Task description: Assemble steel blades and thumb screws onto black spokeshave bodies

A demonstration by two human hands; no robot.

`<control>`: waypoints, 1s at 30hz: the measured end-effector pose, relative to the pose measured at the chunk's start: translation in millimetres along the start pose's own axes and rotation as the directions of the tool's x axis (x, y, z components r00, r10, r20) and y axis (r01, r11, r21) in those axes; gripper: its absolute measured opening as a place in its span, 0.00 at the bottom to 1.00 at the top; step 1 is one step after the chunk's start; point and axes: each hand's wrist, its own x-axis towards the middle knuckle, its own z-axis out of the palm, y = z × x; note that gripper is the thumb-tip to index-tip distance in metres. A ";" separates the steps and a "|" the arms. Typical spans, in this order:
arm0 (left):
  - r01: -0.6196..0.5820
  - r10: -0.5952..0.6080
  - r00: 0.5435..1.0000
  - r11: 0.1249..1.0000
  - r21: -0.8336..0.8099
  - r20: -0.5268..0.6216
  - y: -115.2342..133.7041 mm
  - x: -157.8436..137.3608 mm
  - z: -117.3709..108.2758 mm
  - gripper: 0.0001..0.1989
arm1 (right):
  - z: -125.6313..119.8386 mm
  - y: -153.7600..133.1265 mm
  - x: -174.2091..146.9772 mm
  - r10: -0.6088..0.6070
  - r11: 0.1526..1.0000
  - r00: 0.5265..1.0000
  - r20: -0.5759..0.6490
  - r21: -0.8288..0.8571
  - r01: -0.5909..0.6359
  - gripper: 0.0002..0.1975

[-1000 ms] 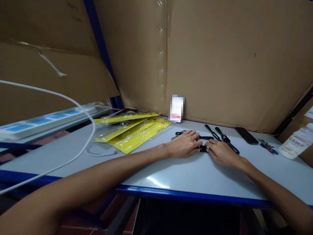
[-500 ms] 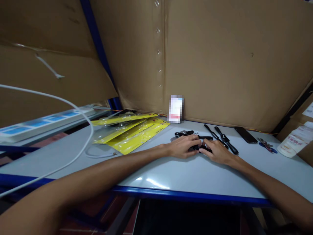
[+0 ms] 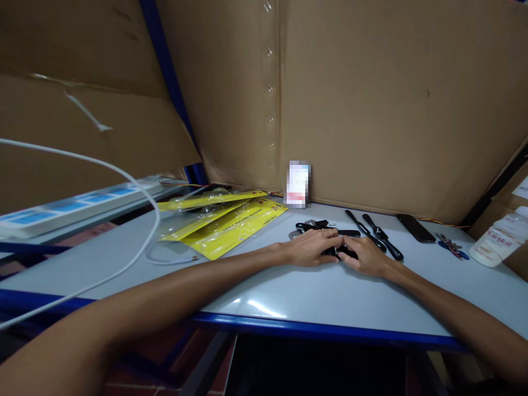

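Mid-table, both my hands are closed around a black spokeshave (image 3: 348,254), mostly covered by my fingers. My left hand (image 3: 314,246) curls over its left part, thumb below. On its right part my right hand (image 3: 367,255) pinches with thumb and fingers, the fingertips of both hands meeting. Just behind lies another black handled piece (image 3: 348,233), with small dark and clear bits (image 3: 324,224) around it. To the right rest a black spokeshave (image 3: 383,237) with a handle at each end and a slim black bar (image 3: 363,228). Fine details between my fingers cannot be made out.
Yellow blister packs (image 3: 235,225) lie left of my hands. A white cable (image 3: 142,190) loops at the left, near a power strip (image 3: 78,204). A lit phone (image 3: 297,184) leans on the cardboard wall. At right are a dark phone (image 3: 416,227), keys (image 3: 451,246) and a white bottle (image 3: 497,242).
My fingers have shifted slightly on the spokeshave, the two hands' fingertips now closer together. The whole view has moved a little; other things lie as before.
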 end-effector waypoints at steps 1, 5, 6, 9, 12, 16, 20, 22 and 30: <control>-0.003 0.003 1.000 1.000 0.004 0.004 0.0 0.2 0.1 0.08 | 0.0 -0.9 0.2 -0.001 1.000 1.000 0.006 -0.001 0.001 0.07; 0.013 -0.013 1.000 1.000 -0.009 -0.007 0.9 0.2 0.4 0.08 | -0.9 -4.8 1.2 0.030 0.999 1.000 0.004 -0.020 -0.030 0.08; 0.021 -0.021 1.000 1.000 -0.015 -0.014 1.3 0.2 0.3 0.09 | -1.2 -6.1 1.5 0.041 0.999 0.999 0.003 -0.026 -0.041 0.08; 0.033 -0.034 0.999 0.999 -0.036 -0.025 2.2 0.2 -0.1 0.08 | -2.4 -11.0 3.2 0.103 0.993 0.995 0.014 -0.057 -0.102 0.09; 0.039 -0.041 0.999 0.998 -0.057 -0.026 2.3 0.5 -0.6 0.08 | -3.6 -16.6 5.3 0.169 0.982 0.985 0.037 -0.089 -0.166 0.09; 0.037 -0.039 0.999 0.996 -0.077 -0.025 1.7 1.3 -0.3 0.09 | -4.0 -20.5 6.3 0.181 0.981 0.982 0.051 -0.085 -0.176 0.09; 0.037 -0.038 0.999 0.996 -0.078 -0.015 0.6 2.1 1.5 0.09 | -3.4 -20.3 5.8 0.181 0.980 0.982 0.043 -0.088 -0.177 0.09; 0.034 -0.035 0.999 0.997 -0.076 -0.017 -0.2 2.5 2.7 0.10 | -3.2 -19.9 5.7 0.176 0.981 0.983 0.047 -0.091 -0.172 0.10; 0.036 -0.038 0.999 0.995 -0.095 -0.013 0.2 3.6 2.5 0.09 | -3.0 -18.0 5.0 0.148 0.987 0.988 0.052 -0.072 -0.144 0.11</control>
